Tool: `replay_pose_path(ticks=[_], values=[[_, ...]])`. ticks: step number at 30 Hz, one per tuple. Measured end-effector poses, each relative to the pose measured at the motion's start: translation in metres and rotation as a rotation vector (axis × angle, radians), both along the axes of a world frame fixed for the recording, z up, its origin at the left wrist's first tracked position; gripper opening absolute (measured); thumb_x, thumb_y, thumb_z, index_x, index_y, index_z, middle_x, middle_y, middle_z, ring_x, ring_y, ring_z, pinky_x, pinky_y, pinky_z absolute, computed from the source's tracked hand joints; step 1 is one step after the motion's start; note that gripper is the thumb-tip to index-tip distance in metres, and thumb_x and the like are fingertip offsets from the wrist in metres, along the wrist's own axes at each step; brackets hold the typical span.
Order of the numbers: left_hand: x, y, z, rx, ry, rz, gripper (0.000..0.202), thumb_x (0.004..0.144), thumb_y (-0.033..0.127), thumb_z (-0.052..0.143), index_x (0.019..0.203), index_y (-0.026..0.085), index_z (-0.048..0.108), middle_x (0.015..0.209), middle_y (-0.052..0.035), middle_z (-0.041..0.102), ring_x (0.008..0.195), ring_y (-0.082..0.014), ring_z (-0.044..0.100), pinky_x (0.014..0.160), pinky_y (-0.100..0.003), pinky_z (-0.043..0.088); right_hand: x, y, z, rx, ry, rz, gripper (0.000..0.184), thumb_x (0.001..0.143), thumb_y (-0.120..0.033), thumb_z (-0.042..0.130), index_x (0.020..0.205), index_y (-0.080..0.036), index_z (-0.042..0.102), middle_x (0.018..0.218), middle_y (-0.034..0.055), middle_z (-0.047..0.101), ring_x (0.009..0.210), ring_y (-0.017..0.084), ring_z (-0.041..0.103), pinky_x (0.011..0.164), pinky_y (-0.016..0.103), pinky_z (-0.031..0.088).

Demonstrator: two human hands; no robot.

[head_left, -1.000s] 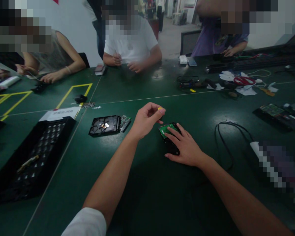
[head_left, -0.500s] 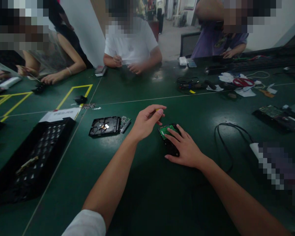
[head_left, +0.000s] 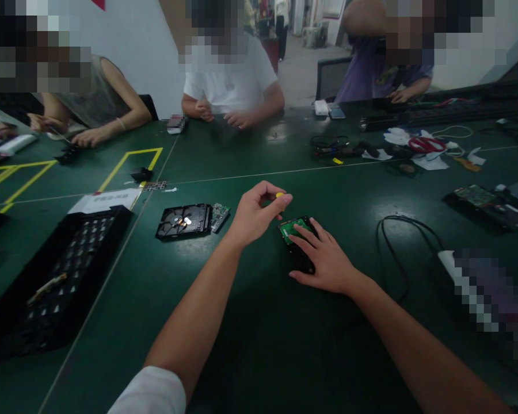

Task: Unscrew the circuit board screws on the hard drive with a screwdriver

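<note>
My left hand (head_left: 256,215) is closed in a pinch around what looks like a small screwdriver. Only its yellow cap (head_left: 280,196) shows between thumb and fingers; the shaft is hidden. Below and to the right lies a hard drive (head_left: 300,250) with its green circuit board facing up. Spread over the right side of that drive, my right hand (head_left: 328,256) presses it to the table without gripping anything. Left of my hands lies another hard drive (head_left: 183,222), black, with a loose circuit board (head_left: 220,218) against its right end.
A long black tray (head_left: 64,276) stands at the left. Cables (head_left: 388,230) and a pixelated device lie at the right, with another drive-like unit (head_left: 479,204) behind. Cords and paper scraps (head_left: 427,144) lie farther back. Several people sit across the green table (head_left: 259,356).
My left hand has shifted slightly up and left, and more of the yellow cap shows. My right hand and the drive under it have stayed in place.
</note>
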State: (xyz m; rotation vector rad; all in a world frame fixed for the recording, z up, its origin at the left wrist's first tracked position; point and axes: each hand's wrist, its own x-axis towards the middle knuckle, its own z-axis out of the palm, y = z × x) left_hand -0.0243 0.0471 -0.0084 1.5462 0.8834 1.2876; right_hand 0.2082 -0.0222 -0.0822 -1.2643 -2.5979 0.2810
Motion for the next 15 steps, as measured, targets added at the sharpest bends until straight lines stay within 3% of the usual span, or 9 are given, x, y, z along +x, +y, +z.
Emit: replay_pose_path(ticks=[6,12,15], values=[[0.0000,-0.0013,0.0011,-0.086,-0.075,-0.146,0.030,0.104,0.040,0.060,0.125,0.021,0.069,0.111,-0.0097,0.073,0.107,-0.0216,0.071,0.070,-0.026,0.065,0.0007,0.0004,0.0009,0.005,0.003,0.005,0.090,0.089,-0.077,0.060,0.161,-0.025,0.046,0.173,0.0096,0.034,0.162,0.050,0.007,0.123,0.072,0.029],[-0.0013,0.0000,0.0003,-0.130,-0.122,-0.184,0.029,0.106,0.036,0.052,0.124,0.021,0.070,0.120,-0.0110,0.073,0.118,-0.0242,0.068,0.077,-0.031,0.066,0.0006,0.0004,0.0022,-0.006,-0.002,0.004,0.090,0.089,-0.078,0.059,0.161,-0.026,0.046,0.173,0.0098,0.034,0.162,0.051,0.009,0.122,0.073,0.030],[-0.0008,-0.0002,0.0011,-0.092,-0.073,-0.141,0.027,0.104,0.036,0.058,0.120,0.019,0.071,0.118,-0.0104,0.073,0.112,-0.0221,0.069,0.072,-0.027,0.065,0.0006,0.0001,0.0017,0.002,0.008,0.002,0.090,0.088,-0.078,0.061,0.161,-0.026,0.046,0.173,0.0097,0.035,0.162,0.051,0.009,0.123,0.073,0.029]])
